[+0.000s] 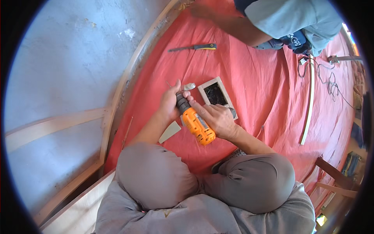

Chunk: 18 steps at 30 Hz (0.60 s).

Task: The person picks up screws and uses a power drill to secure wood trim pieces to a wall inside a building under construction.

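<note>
An orange power drill (pixel 198 126) with a black chuck (pixel 182 102) is in front of my knees, its chuck end pointing away and to the left. My left hand (pixel 170 102) is closed at the chuck, and a thin bit seems to stick out past the fingers. Around the drill's grip my right hand (pixel 221 120) is closed, with the index finger stretched along the orange body. The grip is mostly hidden by that hand. Just beyond the fingers shows a small whitish piece (pixel 189 86), whose kind I cannot make out. A small wooden frame (pixel 210 82) with a dark inside lies beyond my right hand.
A red sheet (pixel 249 82) covers the floor. On it lie a handsaw (pixel 204 46), a pale offcut (pixel 170 132), a long pale strip (pixel 310 99) and a cable (pixel 333 87). A co-worker (pixel 288 21) crouches at the far right, one hand blurred. A bluish wall (pixel 78 58) stands left.
</note>
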Available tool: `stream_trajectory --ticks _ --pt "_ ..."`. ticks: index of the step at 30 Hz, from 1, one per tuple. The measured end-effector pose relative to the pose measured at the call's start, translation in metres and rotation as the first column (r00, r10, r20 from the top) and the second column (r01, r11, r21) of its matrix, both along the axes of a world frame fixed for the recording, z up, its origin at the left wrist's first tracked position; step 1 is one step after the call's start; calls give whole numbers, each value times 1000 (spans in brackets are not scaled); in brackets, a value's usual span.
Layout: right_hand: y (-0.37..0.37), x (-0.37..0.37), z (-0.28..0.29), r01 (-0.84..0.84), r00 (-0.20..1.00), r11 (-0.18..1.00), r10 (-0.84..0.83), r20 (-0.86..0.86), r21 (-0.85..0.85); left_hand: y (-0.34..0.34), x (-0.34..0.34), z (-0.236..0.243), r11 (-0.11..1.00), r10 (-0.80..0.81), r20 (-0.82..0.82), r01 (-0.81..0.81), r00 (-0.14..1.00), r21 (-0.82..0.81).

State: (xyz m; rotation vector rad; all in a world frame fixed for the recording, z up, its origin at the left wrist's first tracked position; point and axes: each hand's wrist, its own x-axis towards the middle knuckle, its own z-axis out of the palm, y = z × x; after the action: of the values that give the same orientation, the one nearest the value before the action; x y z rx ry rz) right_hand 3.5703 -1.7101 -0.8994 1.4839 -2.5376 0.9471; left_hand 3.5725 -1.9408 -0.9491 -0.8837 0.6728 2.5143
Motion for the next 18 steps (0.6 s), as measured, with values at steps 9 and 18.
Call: stream_trajectory --ticks 9,18 --pt "48 -3 13 91 982 995 -83 167 -41 20 -29 -1 967 -181 -42 170 983 -191" --pt "152 21 -9 640 675 762 -495 547 -100 43 -59 -23 168 -834 179 549 521 -819"
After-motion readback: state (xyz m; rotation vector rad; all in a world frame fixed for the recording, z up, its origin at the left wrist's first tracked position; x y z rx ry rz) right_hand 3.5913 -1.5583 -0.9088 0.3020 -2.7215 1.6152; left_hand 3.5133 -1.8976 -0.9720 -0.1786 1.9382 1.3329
